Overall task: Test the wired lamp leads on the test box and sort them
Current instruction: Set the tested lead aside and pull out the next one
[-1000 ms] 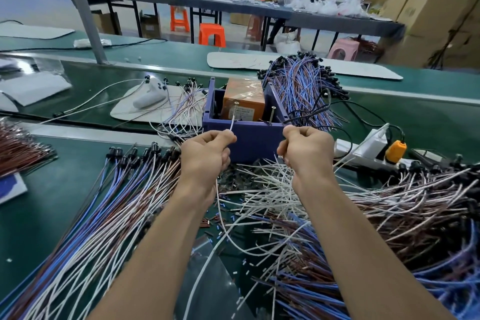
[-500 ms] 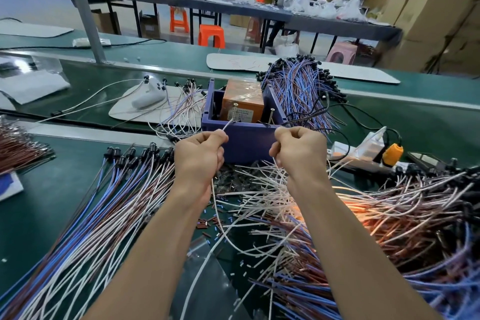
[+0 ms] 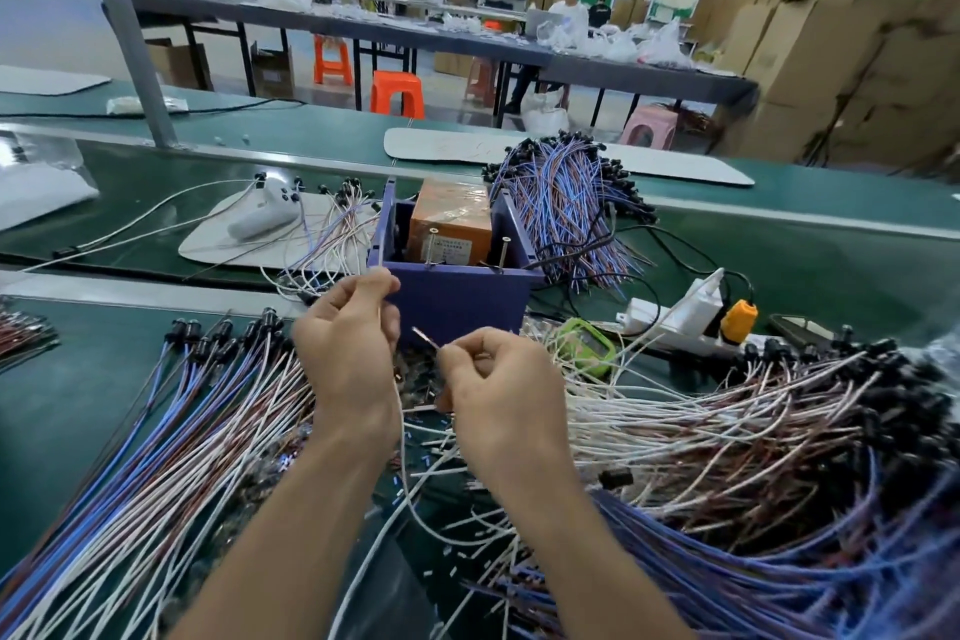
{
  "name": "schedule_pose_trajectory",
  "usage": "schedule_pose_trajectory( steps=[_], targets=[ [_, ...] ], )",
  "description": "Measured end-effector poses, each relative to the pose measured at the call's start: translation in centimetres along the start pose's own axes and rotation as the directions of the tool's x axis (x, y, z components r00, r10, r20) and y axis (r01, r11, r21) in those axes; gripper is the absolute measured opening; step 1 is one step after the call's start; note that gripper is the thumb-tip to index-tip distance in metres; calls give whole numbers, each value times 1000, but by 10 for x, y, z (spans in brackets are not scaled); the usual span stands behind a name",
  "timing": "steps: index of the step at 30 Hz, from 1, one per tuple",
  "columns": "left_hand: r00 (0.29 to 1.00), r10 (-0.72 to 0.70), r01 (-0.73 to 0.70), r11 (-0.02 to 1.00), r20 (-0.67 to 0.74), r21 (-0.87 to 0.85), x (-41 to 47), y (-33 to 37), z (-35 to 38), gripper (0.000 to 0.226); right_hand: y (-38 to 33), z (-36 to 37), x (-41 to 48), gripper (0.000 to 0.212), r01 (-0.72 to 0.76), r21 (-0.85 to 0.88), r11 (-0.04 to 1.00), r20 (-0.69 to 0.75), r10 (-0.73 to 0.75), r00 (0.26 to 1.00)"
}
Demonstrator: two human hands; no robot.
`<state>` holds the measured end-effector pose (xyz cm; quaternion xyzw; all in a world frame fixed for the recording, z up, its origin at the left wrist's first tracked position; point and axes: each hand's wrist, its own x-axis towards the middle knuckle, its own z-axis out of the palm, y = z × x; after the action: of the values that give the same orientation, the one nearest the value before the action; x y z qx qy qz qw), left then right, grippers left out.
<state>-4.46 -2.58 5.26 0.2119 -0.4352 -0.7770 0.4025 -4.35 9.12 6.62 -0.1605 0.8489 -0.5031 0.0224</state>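
Observation:
The purple test box [image 3: 457,296] stands mid-table with an orange unit [image 3: 451,224] inside and two upright metal pins on its front rim. In front of it, my left hand [image 3: 348,348] pinches one white wire end near the box's left corner. My right hand [image 3: 498,390] pinches the other end, its bare tip [image 3: 423,335] pointing up-left. The white lamp lead [image 3: 402,463] hangs in a loop below both hands. Neither end touches the pins.
A sorted fan of leads [image 3: 156,431] lies at left, a tangled heap [image 3: 753,457] at right, another bundle [image 3: 566,203] behind the box. A white power strip with an orange plug [image 3: 740,322] and a green device [image 3: 584,346] sit at the right. A white controller [image 3: 260,216] rests on a pad.
Both hands have pulled back from the box's pins toward me. The right hand dropped lower and left, and the wire ends came off the pins.

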Motion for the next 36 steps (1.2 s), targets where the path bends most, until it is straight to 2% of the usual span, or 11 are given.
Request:
schedule_pose_trajectory(
  steps=[3, 6, 10, 13, 19, 23, 26, 28, 31, 33, 36],
  targets=[
    [991, 60, -69, 995, -117, -71, 9, 14, -8, 40, 0, -1, -16, 33, 111, -263, 958, 235, -48, 971],
    [970, 107, -124, 990, -220, -65, 21, 22, -21, 28, 3, -22, -25, 56, 203, -402, 893, 350, -55, 935],
    [947, 44, -63, 997, -319, -52, 27, 15, -32, 20, 12, -70, -29, 39, 187, -617, 765, 328, 34, 944],
    [933, 16, -26, 999, -359, -21, 30, 9, -35, 23, 16, -82, -33, 34, 144, -660, 738, 322, 105, 941],
    [935, 58, -36, 997, -350, 67, 35, 2, -45, 6, 26, -72, -44, 40, 219, -775, 592, 201, -98, 975],
    [902, 199, -104, 962, -384, 253, 34, 1, -47, 44, 27, -72, -51, 32, 278, -804, 526, 233, -151, 961],
    [921, 351, -256, 870, -166, 420, 17, 15, -40, 22, 25, -78, -54, 28, 290, -792, 537, 220, -192, 956],
    [935, 331, -352, 838, 125, 417, 1, 24, -35, 17, 22, -88, -54, 25, 238, -738, 631, 142, -200, 969],
    [858, 193, -428, 782, 476, 454, -22, 38, -19, 13, 11, -106, -48, 21, 173, -585, 793, 83, -153, 985],
    [773, -51, -370, 772, 632, 516, -36, 45, -3, 10, 6, -115, -45, 19, 155, -531, 833, 69, -139, 988],
    [528, -368, -380, 703, 765, 601, -55, 43, 20, 13, 5, -129, -42, 15, 154, -490, 858, -47, -202, 978]
  ],
)
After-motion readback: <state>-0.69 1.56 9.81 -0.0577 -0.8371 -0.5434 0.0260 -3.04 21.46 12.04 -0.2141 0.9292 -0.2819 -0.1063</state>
